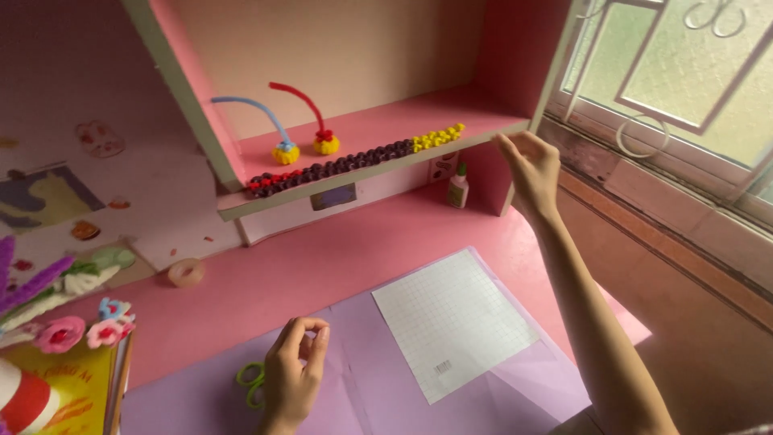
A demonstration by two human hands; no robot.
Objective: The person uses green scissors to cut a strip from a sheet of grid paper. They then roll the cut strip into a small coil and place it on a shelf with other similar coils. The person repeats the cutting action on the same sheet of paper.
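Note:
My right hand (530, 171) is raised to the right end of a pink shelf (386, 129), its fingertips touching the shelf's front edge and holding nothing. My left hand (294, 372) rests low over a lilac paper sheet (354, 387), thumb and forefinger pinched together; nothing shows between them. Green scissor handles (251, 380) poke out just left of that hand. A white gridded sheet (452, 321) lies on the lilac paper between my arms. Along the shelf's front edge runs a twisted cord (354, 161), red, then dark purple, then yellow.
Two pipe-cleaner flowers, blue (283, 150) and red (324, 142), stand on the shelf. A small glue bottle (458, 187) stands under it. A tape roll (186, 272) lies on the pink desk (306, 274). Craft flowers (60, 332) sit at the left. A barred window (684, 89) is at right.

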